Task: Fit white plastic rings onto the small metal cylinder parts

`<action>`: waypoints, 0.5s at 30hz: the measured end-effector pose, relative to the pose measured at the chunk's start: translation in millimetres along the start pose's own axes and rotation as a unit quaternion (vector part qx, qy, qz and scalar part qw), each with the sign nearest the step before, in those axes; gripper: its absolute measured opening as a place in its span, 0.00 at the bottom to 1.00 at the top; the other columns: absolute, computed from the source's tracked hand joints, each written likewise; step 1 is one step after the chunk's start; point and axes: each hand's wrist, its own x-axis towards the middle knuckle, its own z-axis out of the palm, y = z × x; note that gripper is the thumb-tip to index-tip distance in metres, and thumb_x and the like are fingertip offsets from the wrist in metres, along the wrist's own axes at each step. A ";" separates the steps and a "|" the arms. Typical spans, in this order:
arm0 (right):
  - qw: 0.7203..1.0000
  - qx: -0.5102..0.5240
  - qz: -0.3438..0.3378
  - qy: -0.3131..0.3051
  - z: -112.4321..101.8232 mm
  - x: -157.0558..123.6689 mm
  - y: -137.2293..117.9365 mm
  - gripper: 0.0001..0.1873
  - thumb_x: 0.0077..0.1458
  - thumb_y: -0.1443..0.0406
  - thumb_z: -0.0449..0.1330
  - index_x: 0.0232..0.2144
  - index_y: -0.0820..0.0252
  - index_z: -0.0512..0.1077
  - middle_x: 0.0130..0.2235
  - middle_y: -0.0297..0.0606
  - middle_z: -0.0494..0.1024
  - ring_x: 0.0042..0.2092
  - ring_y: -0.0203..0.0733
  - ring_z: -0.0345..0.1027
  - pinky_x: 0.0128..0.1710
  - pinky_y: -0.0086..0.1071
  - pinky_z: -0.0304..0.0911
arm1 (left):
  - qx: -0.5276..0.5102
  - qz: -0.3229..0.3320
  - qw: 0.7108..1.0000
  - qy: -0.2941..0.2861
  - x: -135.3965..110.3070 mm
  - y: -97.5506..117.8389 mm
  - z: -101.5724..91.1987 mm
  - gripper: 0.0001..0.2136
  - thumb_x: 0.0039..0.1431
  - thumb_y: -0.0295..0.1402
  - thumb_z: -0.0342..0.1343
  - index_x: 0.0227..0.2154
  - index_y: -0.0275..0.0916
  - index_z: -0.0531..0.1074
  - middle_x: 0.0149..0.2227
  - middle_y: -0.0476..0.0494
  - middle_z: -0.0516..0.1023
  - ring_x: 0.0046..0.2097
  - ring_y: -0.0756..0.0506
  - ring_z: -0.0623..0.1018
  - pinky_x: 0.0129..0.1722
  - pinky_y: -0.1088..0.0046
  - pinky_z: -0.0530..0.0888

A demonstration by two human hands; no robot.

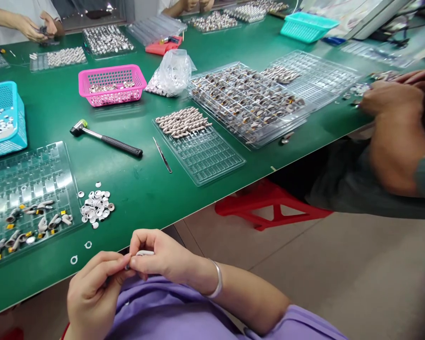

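My right hand (161,252) is closed round a small white earbud shell (145,253), whose pale curved side shows between thumb and fingers. Pressed against it at the fingertips is my left hand (94,288), pinching the end of the same piece. A tiny dark spot shows there, mostly covered by the fingers. Both hands are above my lap, just off the table's edge. Nearest on the green table are two white rings (74,259), a pile of small white round caps (97,205), and a clear tray (62,174) with several earbud shells bearing yellow bits.
Farther in lie a rubber-headed hammer (116,144), tweezers (162,155) and a half-filled tray of pale stems (212,158). Behind are a pink basket (112,85), a blue basket (19,127) and stacked trays (248,101). A co-worker's arm (396,127) is at right, above a red stool (269,208).
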 end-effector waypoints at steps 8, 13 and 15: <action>0.999 0.042 0.021 -0.014 -2.5 1.2 -0.6 0.16 0.42 0.60 0.70 0.30 0.63 0.70 0.25 0.27 0.73 0.24 0.29 0.66 0.27 0.25 0.60 | -0.075 -0.112 0.990 0.032 0.3 -3.4 3.4 0.07 0.52 0.28 0.66 0.34 0.46 0.81 0.29 0.50 0.78 0.29 0.51 0.78 0.27 0.82 0.75; 0.998 0.046 0.034 -0.030 -2.8 2.6 -1.7 0.19 0.42 0.57 0.71 0.30 0.64 0.71 0.26 0.28 0.73 0.23 0.28 0.66 0.27 0.26 0.60 | -0.114 -0.177 0.977 0.040 -1.3 -7.9 2.4 0.05 0.50 0.31 0.67 0.32 0.45 0.81 0.28 0.49 0.75 0.29 0.50 0.76 0.27 0.80 0.75; 0.997 0.055 0.036 -0.036 -2.4 3.6 0.2 0.20 0.42 0.56 0.71 0.30 0.65 0.71 0.27 0.29 0.74 0.23 0.28 0.66 0.26 0.26 0.60 | -0.124 -0.180 0.975 0.041 -2.0 -9.2 2.8 0.06 0.50 0.32 0.67 0.33 0.45 0.81 0.28 0.49 0.74 0.29 0.50 0.76 0.27 0.80 0.75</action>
